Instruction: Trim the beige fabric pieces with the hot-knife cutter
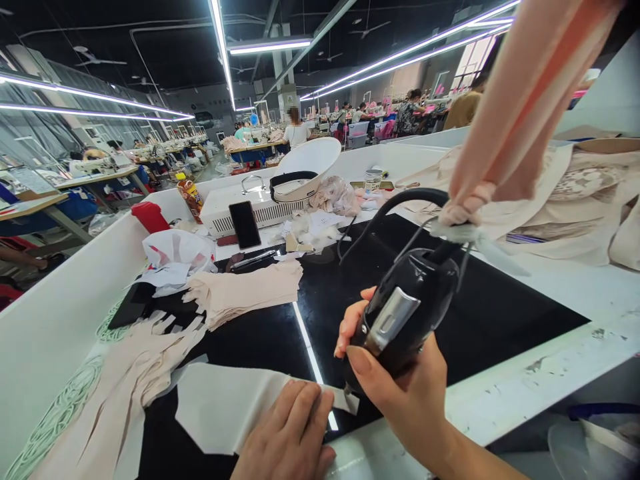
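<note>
My right hand [405,407] is wrapped around a black hand-held electric tool [423,287] with a silver lever on its side. The tool tilts down, its narrow tip close to the right end of a pale fabric piece [225,403]; I cannot tell whether they touch. Pressed flat on that fabric lies my left hand [290,430], its fingers extended. Beneath is a glossy black board [500,320]. From above, a pink cloth strip [520,107] is knotted around the tool's cable end.
A stack of beige fabric pieces [250,290] and long beige strips [130,367] lie left, beside green cord [60,413]. Behind stand a phone [245,225], a white vented box [235,210] and a white visor [313,163]. More fabric [590,200] is heaped right. Raised white walls edge the table.
</note>
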Demonstrator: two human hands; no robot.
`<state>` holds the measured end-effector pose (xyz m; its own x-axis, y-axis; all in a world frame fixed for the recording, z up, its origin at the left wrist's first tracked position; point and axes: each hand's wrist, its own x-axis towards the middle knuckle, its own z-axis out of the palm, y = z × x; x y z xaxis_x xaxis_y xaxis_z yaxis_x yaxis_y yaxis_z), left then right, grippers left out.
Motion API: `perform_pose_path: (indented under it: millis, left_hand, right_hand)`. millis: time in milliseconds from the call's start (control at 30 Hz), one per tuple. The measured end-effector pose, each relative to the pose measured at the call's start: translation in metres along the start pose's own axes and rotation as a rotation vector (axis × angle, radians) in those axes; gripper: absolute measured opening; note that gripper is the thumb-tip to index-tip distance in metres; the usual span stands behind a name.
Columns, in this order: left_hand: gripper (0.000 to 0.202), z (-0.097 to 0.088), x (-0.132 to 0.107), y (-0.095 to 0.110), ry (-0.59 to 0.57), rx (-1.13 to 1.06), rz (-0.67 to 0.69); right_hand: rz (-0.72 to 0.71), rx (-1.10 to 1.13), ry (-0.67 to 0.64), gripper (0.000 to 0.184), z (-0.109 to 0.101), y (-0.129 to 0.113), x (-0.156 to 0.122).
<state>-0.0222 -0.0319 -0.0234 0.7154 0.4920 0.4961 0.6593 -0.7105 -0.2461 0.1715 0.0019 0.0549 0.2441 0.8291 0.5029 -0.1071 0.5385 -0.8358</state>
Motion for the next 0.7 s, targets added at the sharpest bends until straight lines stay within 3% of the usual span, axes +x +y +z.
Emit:
perform_pose_path:
  millis: [167,700]
  left_hand:
    - [0.047,0.003,-0.007,0.002,-0.104,-0.045,-0.024]
    - [0.051,0.013,-0.016,0.01,-0.095,-0.024,-0.072]
  right_hand:
    - [-0.001,0.02,-0.004,0.028,0.0,0.0,0.0]
    - [-0.006,0.095,0.005,0.035,0.002,-0.006,0.002]
